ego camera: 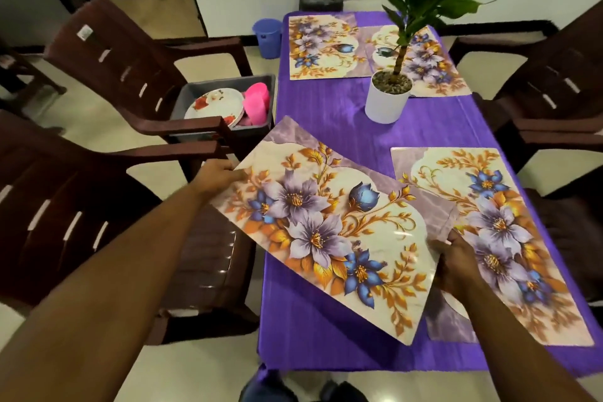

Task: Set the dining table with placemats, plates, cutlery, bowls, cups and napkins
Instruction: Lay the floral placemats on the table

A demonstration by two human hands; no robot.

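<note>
Purple-clothed dining table is getting its fourth floral placemat.
Left hand and right hand are gripping its ends above the near-left spot; three mats lying, plates and pink cups waiting in the bin.

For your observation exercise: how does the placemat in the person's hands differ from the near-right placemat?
The held placemat is gripped by the left hand and right hand, skewed; the near-right placemat lies flat, square to the table. The held one overlaps it. Both share the floral print.
</note>
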